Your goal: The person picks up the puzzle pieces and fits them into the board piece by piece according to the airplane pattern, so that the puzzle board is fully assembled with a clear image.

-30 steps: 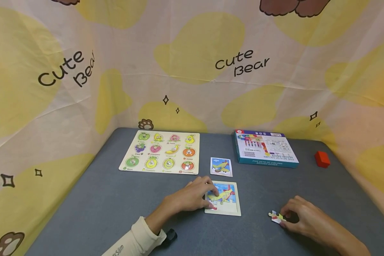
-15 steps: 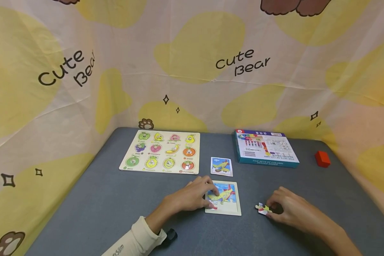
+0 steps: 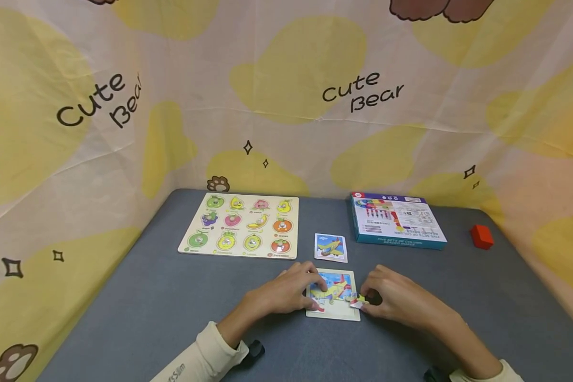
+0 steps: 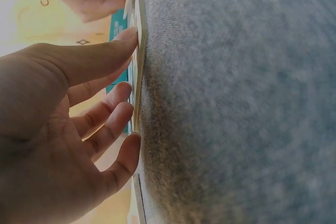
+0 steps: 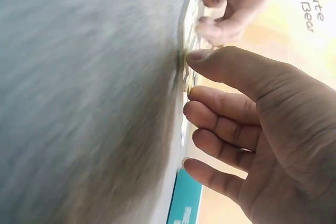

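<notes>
A small wooden puzzle board [image 3: 336, 317] with a yellow airplane picture lies on the table, its lower part bare wood. My left hand [image 3: 291, 289] rests on its left side, thumb by a red-and-white patch in the lower left corner and index finger over the picture. Pinched between my right thumb and index finger is a yellow, red and white jigsaw piece [image 3: 356, 303], which overlaps the board's right edge. My right hand [image 3: 393, 294] is just right of the board; in the right wrist view its other fingers [image 5: 215, 174] are loosely bent. Behind the board lies an airplane picture card [image 3: 330, 248].
A fruit puzzle board [image 3: 239, 249] lies at the back left of the grey table [image 3: 172, 318]. At the back right are a flat teal-edged box [image 3: 398, 220] and a red block [image 3: 482, 237]. A printed cloth [image 3: 286, 106] hangs behind the table.
My right hand has moved left with the jigsaw piece, from the bare table at the right to the puzzle board's right edge. My left hand has stayed on the board.
</notes>
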`<state>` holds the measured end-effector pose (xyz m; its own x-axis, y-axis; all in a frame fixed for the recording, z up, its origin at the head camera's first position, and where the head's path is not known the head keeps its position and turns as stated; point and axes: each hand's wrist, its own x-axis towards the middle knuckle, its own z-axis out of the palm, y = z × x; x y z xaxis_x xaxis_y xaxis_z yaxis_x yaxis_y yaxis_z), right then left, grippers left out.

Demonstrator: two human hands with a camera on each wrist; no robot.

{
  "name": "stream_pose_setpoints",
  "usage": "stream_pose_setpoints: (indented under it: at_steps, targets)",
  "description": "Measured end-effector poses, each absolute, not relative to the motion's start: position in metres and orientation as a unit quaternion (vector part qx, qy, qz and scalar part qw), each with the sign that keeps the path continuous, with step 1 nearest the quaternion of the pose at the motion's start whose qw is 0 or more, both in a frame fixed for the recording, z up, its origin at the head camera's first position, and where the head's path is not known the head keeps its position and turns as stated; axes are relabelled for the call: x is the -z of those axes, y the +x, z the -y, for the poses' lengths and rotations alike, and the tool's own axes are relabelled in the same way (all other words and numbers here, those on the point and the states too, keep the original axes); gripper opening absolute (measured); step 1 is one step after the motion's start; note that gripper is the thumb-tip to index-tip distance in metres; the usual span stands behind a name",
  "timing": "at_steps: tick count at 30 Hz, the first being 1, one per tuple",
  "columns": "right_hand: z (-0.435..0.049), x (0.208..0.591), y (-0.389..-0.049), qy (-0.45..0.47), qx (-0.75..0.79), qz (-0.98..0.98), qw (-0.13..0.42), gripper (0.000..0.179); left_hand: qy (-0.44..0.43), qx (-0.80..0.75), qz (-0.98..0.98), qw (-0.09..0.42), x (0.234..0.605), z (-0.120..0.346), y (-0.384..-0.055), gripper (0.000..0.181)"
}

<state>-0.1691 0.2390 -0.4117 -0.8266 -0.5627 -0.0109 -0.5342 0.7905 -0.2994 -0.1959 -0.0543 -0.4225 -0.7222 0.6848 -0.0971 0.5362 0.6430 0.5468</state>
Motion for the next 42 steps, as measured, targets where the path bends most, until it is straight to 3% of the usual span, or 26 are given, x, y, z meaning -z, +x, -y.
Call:
stream_pose_setpoints:
  at_steps: [20, 42]
  targets:
    - [-0.197, 0.417, -0.183, -0.370, 0.150, -0.916, 0.034, 0.016, 0.340, -0.254, -0.893, 0.150, 0.424, 0.054, -0.197, 0.030]
    - [-0.193, 0.412, -0.179, -0.376, 0.159, -0.911, 0.051, 0.017, 0.343, -0.256, -0.891, 0.152, 0.424, 0.055, -0.197, 0.030]
